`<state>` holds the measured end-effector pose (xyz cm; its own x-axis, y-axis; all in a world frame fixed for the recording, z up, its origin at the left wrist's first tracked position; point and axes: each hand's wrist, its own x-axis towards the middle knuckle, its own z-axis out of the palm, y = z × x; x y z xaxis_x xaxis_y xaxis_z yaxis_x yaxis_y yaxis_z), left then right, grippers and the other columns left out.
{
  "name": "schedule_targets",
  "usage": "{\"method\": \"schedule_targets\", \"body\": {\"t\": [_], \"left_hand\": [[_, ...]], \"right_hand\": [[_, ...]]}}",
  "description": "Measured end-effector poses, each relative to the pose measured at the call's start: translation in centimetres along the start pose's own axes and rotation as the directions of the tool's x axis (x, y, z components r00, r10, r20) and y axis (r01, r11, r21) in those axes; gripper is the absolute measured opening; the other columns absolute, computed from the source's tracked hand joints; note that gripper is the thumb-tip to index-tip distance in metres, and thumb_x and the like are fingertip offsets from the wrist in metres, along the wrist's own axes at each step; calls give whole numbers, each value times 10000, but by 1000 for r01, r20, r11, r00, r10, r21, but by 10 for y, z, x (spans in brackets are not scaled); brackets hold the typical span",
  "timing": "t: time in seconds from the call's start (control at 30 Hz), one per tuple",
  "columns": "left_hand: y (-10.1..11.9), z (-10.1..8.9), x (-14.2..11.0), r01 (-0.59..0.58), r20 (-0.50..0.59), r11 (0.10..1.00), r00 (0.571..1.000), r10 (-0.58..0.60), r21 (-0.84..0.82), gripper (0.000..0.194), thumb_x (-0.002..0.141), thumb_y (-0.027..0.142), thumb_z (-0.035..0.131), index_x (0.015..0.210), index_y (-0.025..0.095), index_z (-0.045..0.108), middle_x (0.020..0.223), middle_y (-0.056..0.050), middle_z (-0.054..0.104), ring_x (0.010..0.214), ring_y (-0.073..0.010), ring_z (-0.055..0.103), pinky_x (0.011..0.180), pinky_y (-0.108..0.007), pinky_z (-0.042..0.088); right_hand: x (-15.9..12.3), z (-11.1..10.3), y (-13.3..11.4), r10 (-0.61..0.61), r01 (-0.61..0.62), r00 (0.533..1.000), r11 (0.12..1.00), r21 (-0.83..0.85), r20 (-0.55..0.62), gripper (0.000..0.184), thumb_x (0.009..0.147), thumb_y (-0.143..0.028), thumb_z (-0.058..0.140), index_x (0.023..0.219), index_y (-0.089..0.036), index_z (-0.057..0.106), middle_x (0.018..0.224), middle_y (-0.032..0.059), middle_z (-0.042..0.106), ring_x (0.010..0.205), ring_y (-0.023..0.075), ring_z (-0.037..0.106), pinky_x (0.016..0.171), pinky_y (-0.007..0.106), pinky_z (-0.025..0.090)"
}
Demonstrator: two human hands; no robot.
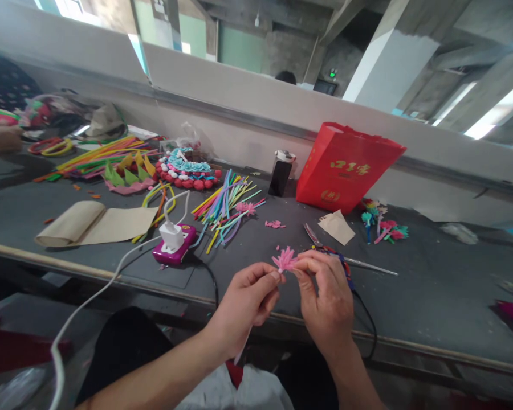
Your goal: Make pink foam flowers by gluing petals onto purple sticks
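Observation:
My left hand (250,299) is closed, pinching the base of a small pink flower (285,259) between thumb and fingertips. A pale stem (243,346) shows below that hand. From the other side, my right hand (327,299) pinches the flower's petals at their right edge. The flower is held upright above the table's front edge, its narrow petals spread like a fan. Just beyond my hands lie small cut pink pieces (275,224). Behind my right hand is a pointed metal blade (311,234), its handle partly hidden, and a thin metal rod (374,266).
A purple power socket (175,256) with a white charger and cables stands left. Beyond are colourful pipe cleaners (226,202), a bottle (281,173), a red paper bag (346,165), brown paper (98,225) and finished flowers (391,232). Another person's hand (0,141) is at far left.

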<state>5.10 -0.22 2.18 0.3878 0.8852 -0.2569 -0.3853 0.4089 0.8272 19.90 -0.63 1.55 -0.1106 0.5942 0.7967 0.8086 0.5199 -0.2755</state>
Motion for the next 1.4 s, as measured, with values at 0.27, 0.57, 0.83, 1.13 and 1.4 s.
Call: {"method": "schedule_targets", "body": {"t": [0.27, 0.57, 0.83, 1.13, 1.4], "left_hand": [[-1, -5, 5, -19, -30, 1000, 999, 19, 1, 200, 819, 351, 632, 779, 164, 574, 457, 87, 375, 377, -29, 191, 356, -176, 94], [-2, -4, 6, -7, -35, 1000, 999, 7, 11, 199, 809, 355, 632, 781, 164, 587, 450, 89, 361, 377, -30, 183, 358, -174, 96], [-2, -4, 7, -9, -46, 1000, 999, 10, 21, 213, 788, 370, 649, 770, 167, 585, 438, 95, 341, 376, -32, 175, 366, -182, 87], [-7, -7, 14, -15, -64, 1000, 998, 15, 13, 224, 776, 373, 663, 771, 158, 600, 443, 92, 354, 373, -30, 195, 369, -176, 104], [0, -28, 54, -35, 11, 990, 999, 37, -139, 191, 787, 313, 674, 842, 148, 595, 566, 67, 462, 377, -17, 261, 359, -154, 132]], "right_hand": [[2, -1, 1, 2, -2, 997, 1000, -4, 77, 69, 949, -150, 527, 940, -203, 571, 983, 71, 618, 949, 199, 569, 871, 361, 462], [3, 0, 1, -4, 10, 996, 998, -59, 88, 74, 966, -193, 507, 930, -208, 570, 983, 75, 619, 945, 210, 572, 846, 367, 460], [3, 3, 1, 33, -22, 993, 996, -89, 116, 114, 967, -180, 476, 895, -208, 560, 967, 83, 618, 945, 225, 571, 820, 379, 456], [2, 9, 6, 28, -8, 989, 991, -134, 142, 102, 955, -163, 496, 903, -196, 579, 979, 87, 630, 923, 219, 575, 847, 387, 455], [10, 26, 28, 120, -118, 992, 992, 35, -45, 222, 969, -190, 467, 1142, -184, 606, 1055, 92, 659, 1005, 201, 608, 875, 362, 488]]}}
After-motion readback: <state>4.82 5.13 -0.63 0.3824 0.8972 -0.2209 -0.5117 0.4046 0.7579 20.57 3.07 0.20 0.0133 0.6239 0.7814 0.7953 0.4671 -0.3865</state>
